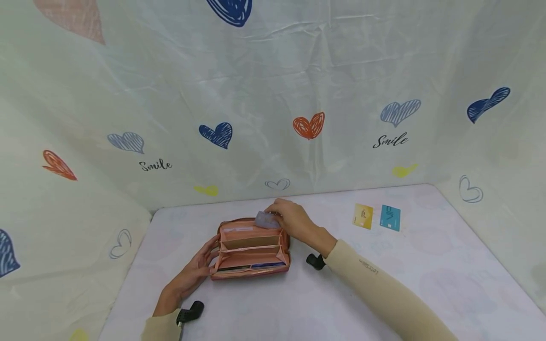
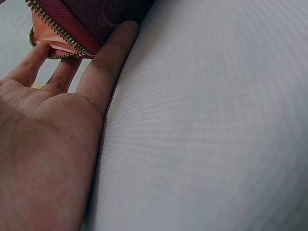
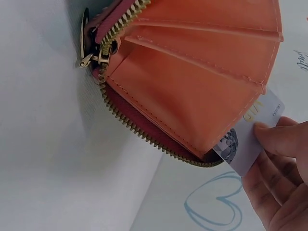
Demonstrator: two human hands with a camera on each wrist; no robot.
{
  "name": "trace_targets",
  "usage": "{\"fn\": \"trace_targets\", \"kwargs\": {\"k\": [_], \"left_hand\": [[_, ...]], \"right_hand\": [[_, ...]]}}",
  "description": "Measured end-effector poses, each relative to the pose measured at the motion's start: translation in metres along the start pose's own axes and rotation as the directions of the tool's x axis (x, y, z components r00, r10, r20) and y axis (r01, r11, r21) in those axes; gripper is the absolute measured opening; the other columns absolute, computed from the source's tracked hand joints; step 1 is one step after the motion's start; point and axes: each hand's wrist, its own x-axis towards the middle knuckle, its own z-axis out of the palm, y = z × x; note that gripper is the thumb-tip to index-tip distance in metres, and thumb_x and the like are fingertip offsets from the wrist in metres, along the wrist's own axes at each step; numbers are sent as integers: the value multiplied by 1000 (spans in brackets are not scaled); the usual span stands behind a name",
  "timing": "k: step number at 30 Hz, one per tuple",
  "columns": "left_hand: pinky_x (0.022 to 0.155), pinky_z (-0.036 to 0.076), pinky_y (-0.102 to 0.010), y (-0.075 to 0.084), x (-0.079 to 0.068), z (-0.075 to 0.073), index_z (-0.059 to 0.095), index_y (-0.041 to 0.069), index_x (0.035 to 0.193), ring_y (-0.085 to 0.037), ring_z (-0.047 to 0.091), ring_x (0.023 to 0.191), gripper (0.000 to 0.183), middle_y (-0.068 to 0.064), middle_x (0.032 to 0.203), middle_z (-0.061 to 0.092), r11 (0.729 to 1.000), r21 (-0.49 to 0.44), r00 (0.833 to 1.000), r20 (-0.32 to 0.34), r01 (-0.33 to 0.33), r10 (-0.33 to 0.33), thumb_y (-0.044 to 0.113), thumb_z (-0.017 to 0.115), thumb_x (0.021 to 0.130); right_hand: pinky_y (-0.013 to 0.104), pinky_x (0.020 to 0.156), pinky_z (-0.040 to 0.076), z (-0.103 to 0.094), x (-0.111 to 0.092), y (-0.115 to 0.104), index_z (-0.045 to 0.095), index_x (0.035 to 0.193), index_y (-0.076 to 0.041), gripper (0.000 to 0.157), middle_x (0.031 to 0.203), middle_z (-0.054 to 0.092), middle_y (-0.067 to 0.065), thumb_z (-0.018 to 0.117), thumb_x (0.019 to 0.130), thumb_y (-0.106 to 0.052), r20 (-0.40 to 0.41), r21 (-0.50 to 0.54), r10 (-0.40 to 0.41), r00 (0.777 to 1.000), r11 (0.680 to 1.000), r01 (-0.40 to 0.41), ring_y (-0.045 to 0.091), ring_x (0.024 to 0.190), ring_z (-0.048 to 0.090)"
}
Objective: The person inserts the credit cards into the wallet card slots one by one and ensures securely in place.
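A zip-around wallet [image 1: 251,258] with a coral lining lies spread on the table, its compartments facing up. My left hand [image 1: 197,267] rests against its left side. In the left wrist view, fairly straight fingers [image 2: 108,65] touch the dark red outer cover [image 2: 98,21] and the zip edge. My right hand [image 1: 296,220] is at the wallet's back right corner. There it pinches a grey card [image 1: 267,220] between thumb and fingers. The right wrist view shows this card [image 3: 250,137], with gold lettering and a dark picture, partly behind the lining's edge; its far end is hidden.
A yellow card [image 1: 363,216] and a teal VIP card [image 1: 390,218] lie on the white table [image 1: 341,298], right of the wallet. Other cards [image 1: 268,265] show in the wallet's front slots. Behind the table hangs a white sheet [image 1: 256,94] printed with hearts.
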Motion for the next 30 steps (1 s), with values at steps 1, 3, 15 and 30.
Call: {"fn": "trace_targets", "kwargs": {"k": [1,3,15,30], "left_hand": [[107,41,-21,0,0,0,7,12,171,-5,41,137,96,-13,170,9,1000,2,1000,-4,1,-1,5,64,94],[107,41,-21,1,-1,1,6,12,171,-6,40,138,96,-14,170,8,1000,7,1000,-2,4,-4,5,64,94],[107,41,-19,-2,1,-2,5,10,171,-1,41,136,96,-12,171,6,1000,7,1000,13,-5,5,5,64,95],[107,41,-19,0,1,0,6,10,170,-3,40,136,97,-14,172,6,1000,6,1000,-1,2,-2,5,65,94]], "right_hand": [[39,81,60,1,1,0,79,117,-7,22,103,73,6,72,97,0,9,-2,-2,1000,1000,2,21,96,72],[40,81,60,1,1,0,79,118,-7,23,103,73,6,71,98,0,24,-6,-8,1000,1000,8,21,95,71],[37,84,60,2,7,-4,79,120,-5,26,102,70,7,68,98,4,110,-15,-30,994,999,32,22,96,71],[42,94,58,2,8,3,76,126,-7,32,113,73,7,64,99,7,180,2,-59,982,998,59,24,109,71]]}}
